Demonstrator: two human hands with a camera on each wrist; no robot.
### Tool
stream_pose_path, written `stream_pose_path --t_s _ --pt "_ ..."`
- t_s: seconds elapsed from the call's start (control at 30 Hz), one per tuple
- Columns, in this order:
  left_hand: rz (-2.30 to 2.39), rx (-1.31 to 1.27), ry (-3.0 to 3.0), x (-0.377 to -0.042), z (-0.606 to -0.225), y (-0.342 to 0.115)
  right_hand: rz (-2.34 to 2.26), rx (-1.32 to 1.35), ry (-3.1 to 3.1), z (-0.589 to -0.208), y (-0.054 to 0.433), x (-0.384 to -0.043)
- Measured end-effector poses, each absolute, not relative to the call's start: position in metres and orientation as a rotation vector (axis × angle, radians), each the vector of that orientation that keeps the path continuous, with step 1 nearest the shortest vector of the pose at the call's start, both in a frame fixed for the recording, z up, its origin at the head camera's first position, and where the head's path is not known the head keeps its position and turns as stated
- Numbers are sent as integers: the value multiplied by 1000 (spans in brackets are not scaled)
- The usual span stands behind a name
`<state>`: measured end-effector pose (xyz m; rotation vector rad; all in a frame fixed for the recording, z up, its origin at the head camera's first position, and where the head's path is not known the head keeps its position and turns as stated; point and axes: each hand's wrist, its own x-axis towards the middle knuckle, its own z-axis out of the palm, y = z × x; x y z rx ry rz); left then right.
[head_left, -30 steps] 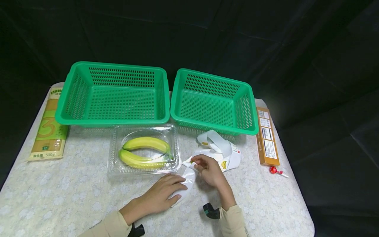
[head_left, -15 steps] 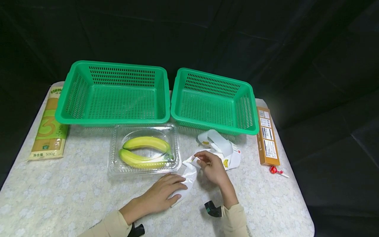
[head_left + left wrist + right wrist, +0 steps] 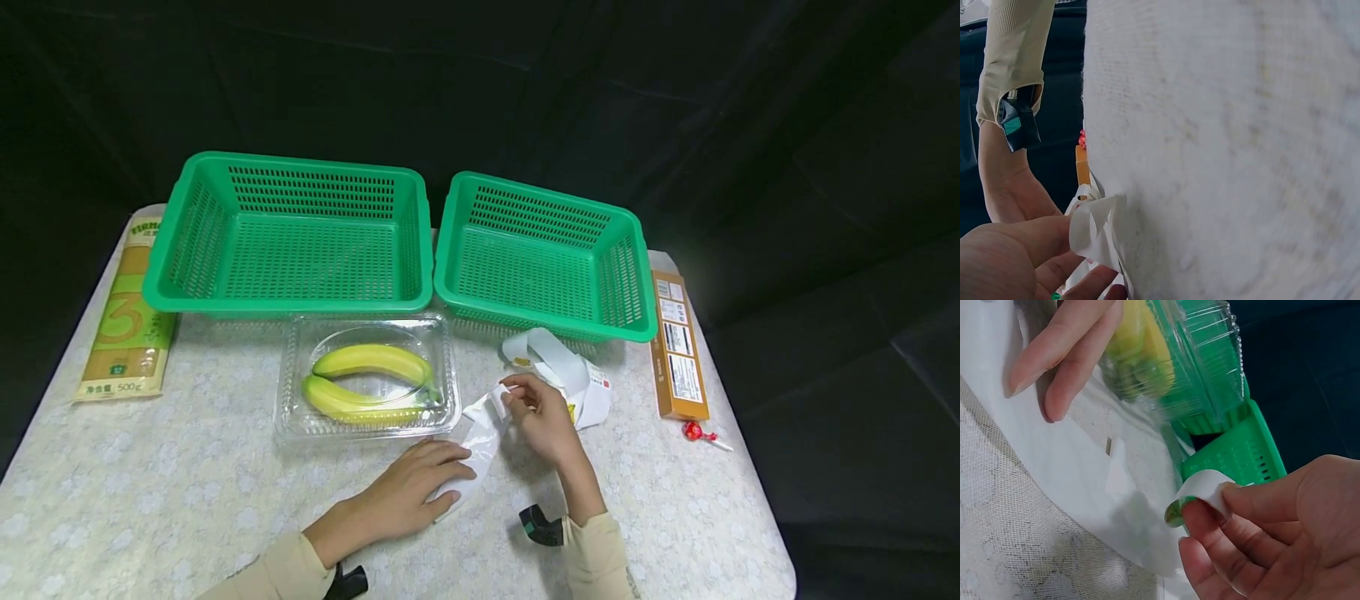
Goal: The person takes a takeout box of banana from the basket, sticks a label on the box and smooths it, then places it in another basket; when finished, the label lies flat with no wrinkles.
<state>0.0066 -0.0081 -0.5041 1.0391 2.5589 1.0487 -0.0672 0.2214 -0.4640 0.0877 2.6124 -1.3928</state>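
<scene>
In the head view, a white, glossy strip of sticker backing paper (image 3: 480, 446) lies on the table and runs on into a loose coil of the strip with banana pictures (image 3: 558, 362). My left hand (image 3: 408, 492) rests on the near end of the strip with its fingers spread. My right hand (image 3: 543, 421) pinches a small curled sticker (image 3: 1207, 487) between thumb and fingers; its white back and a bit of green print show in the right wrist view. Left of the strip stands a clear plastic clamshell box (image 3: 288, 417) with two bananas (image 3: 371, 362) inside.
Two green plastic baskets (image 3: 315, 307) stand side by side along the back. A noodle packet (image 3: 123, 333) lies at the left edge of the table. An orange-brown box (image 3: 678, 350) and a red lollipop (image 3: 693, 431) lie at the right edge.
My right hand has drawn slightly right and away from the strip, with the sticker lifting off the backing. The left hand has stayed in place.
</scene>
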Motion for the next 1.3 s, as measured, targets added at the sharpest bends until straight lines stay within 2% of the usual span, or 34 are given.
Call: stream_pose_path --t_s 0.43,0.83,1.13,1.3 --pt "1140 956 2495 13 -497 -8 -1525 222 2580 -460 214 -67" --pt "1237 1011 2434 24 -481 -16 -1718 249 2409 -454 209 -68" --pt "1735 780 2381 14 -456 -37 -1821 226 2304 -439 201 -70" --pt "2054 742 2381 -2 -440 -58 -1911 201 2263 -429 192 -71"
